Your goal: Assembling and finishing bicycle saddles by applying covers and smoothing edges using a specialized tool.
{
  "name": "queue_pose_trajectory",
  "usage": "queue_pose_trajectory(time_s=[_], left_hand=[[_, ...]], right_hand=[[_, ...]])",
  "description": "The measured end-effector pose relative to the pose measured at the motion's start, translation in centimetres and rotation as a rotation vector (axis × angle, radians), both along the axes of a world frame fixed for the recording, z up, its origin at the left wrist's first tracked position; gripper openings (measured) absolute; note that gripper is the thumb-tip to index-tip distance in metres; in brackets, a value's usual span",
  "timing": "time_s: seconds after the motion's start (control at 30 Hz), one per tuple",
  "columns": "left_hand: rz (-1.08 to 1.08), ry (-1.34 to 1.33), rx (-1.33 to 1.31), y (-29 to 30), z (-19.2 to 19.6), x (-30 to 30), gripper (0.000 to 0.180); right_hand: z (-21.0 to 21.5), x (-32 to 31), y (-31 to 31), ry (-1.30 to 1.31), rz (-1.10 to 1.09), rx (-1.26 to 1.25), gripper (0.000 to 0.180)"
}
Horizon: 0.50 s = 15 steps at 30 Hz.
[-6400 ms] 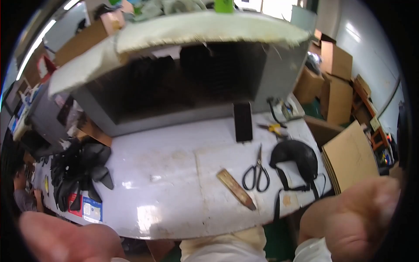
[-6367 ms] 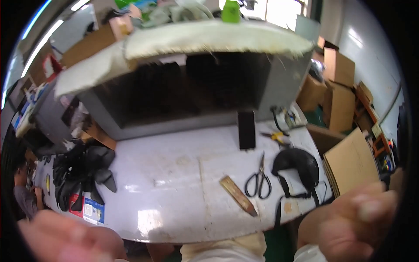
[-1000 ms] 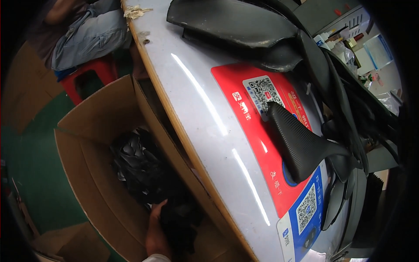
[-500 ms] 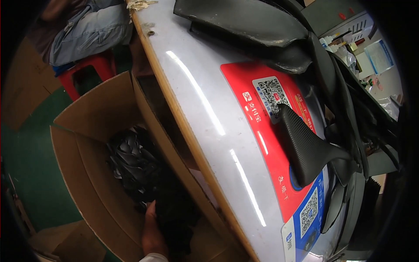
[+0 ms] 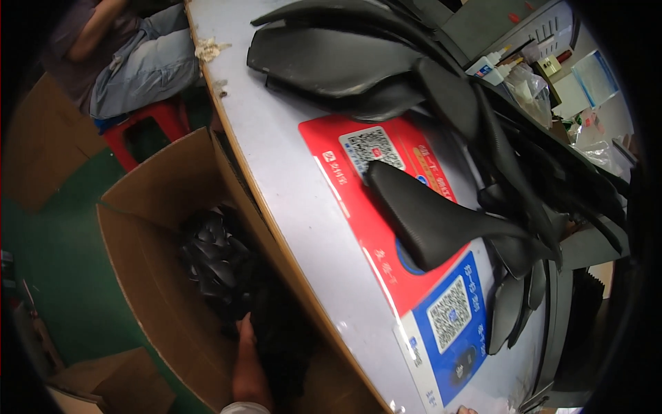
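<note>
In the head view, the left hand (image 5: 246, 330) is lowered into a deep cardboard box (image 5: 148, 303), and its fingertips are set against the heap of black pieces (image 5: 214, 259) lying there. The fingers are largely lost in the dark material, so whether anything is gripped cannot be told. Just ahead of this hand, the heap is formed of smooth, curved shapes, with a dull sheen caught along their folds; nearer the box's right wall, detail is swallowed by shadow. The hand is enclosed by plain brown walls with a cut upper edge. Of the right hand (image 5: 466, 410), only fingertips are shown at the lower rim, and its grip cannot be judged.

To the right of the left hand, a glossy whitish table (image 5: 276, 172) is edged with a wood-coloured strip. On it, a red card (image 5: 376, 231) and a blue-and-white card (image 5: 449, 314) are laid side by side; the red one is partly covered by a flared black piece (image 5: 434, 224) with a finely ribbed face. Farther ahead, broad leaf-like black pieces (image 5: 338, 58) are piled, smooth and bent.

Beyond the box, a person in grey trousers (image 5: 138, 76) is seated on a red stool (image 5: 165, 121). The floor (image 5: 62, 276) is green.
</note>
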<state>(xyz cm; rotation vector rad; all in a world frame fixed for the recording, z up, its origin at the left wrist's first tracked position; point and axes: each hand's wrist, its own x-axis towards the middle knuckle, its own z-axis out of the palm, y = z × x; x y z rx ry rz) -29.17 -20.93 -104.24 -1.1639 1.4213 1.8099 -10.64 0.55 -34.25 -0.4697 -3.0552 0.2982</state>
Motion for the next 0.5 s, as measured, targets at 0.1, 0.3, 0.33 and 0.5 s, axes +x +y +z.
queue_pose_trajectory(time_s=[0.1,0.3,0.33,0.5], left_hand=[[0.033,0.062,-0.065,1.1,4.8,-0.4,0.05],[-0.034,0.047,-0.046,-0.1,14.4,-1.4,0.049],[-0.046,0.032,-0.008,-0.8,16.1,-1.6,0.049],[-0.282,0.309,-0.228,-2.9,26.0,-1.8,0.056]], right_hand=[[1.2,-0.4,-0.2,-0.161,0.009,-0.091,0.079],[1.3,-1.2,0.9,-0.19,0.051,-0.19,0.092],[1.4,-1.4,0.9,-0.141,0.068,-0.2,0.092],[2.7,-2.3,1.3,0.007,0.156,-0.179,0.083]])
